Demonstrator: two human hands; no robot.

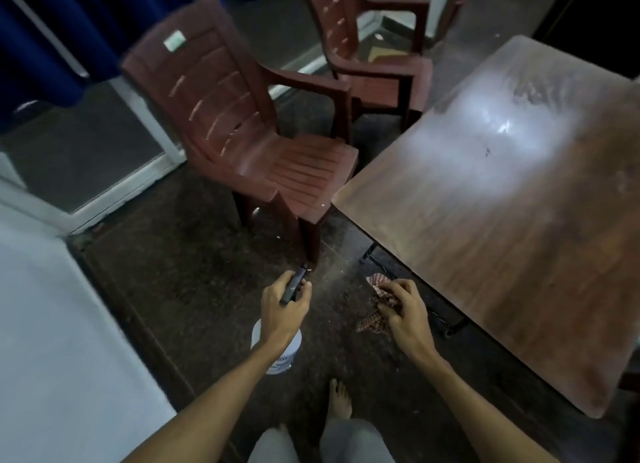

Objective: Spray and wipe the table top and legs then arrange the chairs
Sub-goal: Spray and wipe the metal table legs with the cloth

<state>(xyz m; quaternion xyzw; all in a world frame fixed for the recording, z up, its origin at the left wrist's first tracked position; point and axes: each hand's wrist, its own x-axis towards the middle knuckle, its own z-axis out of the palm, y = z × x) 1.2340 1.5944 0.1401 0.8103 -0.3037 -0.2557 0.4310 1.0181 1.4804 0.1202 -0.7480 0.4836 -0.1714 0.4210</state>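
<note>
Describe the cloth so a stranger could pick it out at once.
Start at the wooden table on the right. Off its near left edge, the right hand grips a crumpled cloth. It is the only checked fabric; the left hand beside it holds a white spray bottle.

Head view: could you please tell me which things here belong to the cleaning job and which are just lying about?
Job in hand:
spray bottle, gripped by the left hand
checked cloth, held in the right hand
wooden table
near chair
far chair

Just there:
blue curtain
white wall
</note>
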